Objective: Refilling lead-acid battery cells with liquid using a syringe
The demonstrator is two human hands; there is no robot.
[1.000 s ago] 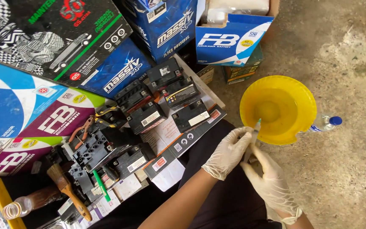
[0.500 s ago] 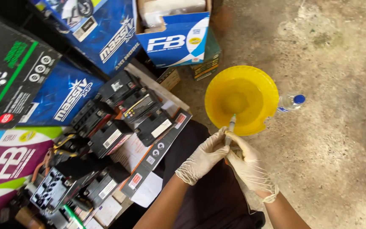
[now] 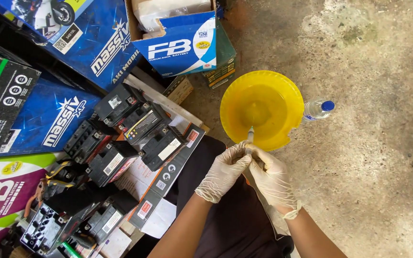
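Both my gloved hands are closed on one syringe (image 3: pixel 250 135): my left hand (image 3: pixel 223 172) pinches the barrel, and my right hand (image 3: pixel 271 179) has its grip shut around the rear end. The tip points into the yellow basin (image 3: pixel 283 93) on the concrete floor (image 3: pixel 374 167), above the liquid. How full the barrel is, I cannot tell. A capped clear bottle (image 3: pixel 317 109) lies beside the basin. The small black batteries (image 3: pixel 139 129) sit untouched on flattened cardboard.
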